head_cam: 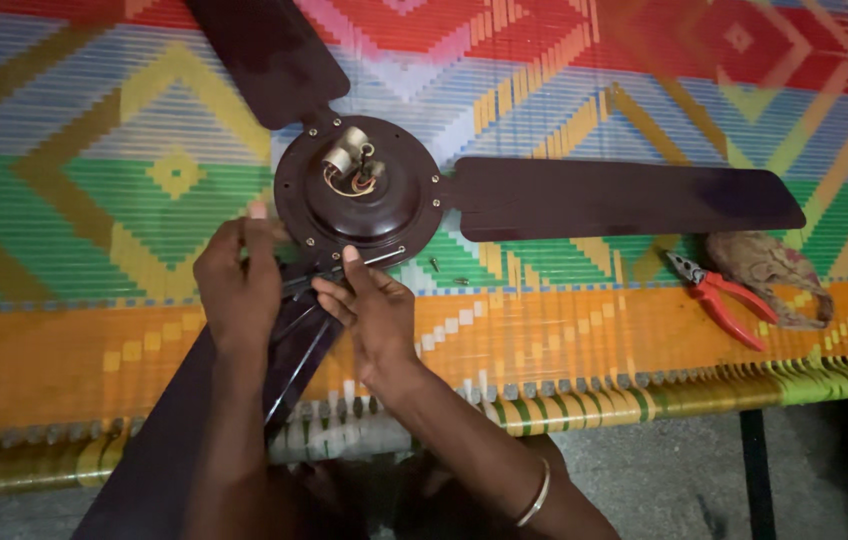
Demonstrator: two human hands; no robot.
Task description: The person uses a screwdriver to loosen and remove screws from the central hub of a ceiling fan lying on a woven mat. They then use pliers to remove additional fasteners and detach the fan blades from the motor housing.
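A dark ceiling fan lies on a bright woven cot, its round motor housing (359,190) facing up so that the screws around the rim and the bare wires and small cylinder at the centre can be got at. Both hands meet at the near edge of the housing, where the near blade (289,365) joins it. The left hand (239,285) is clenched around the blade's root bracket, thumb up against the housing rim, which steadies the joint. The right hand (372,315) pinches a thin dark tool or strip at the same joint, its fingers closed on it; what the piece is cannot be told. This blade runs from the grip toward the person and hangs past the cot's front edge (644,385), so it has no support beyond the rail. Two small screws (447,272) lie loose on the weave just beyond the right hand's fingertips, near enough to reach. Red-handled pliers (719,297) and a brownish cloth (774,275) rest well off to the right of the grip, under the tip of the long side blade (624,198). A third blade (264,55) points away. Bare weave lies open to the left of the left hand.
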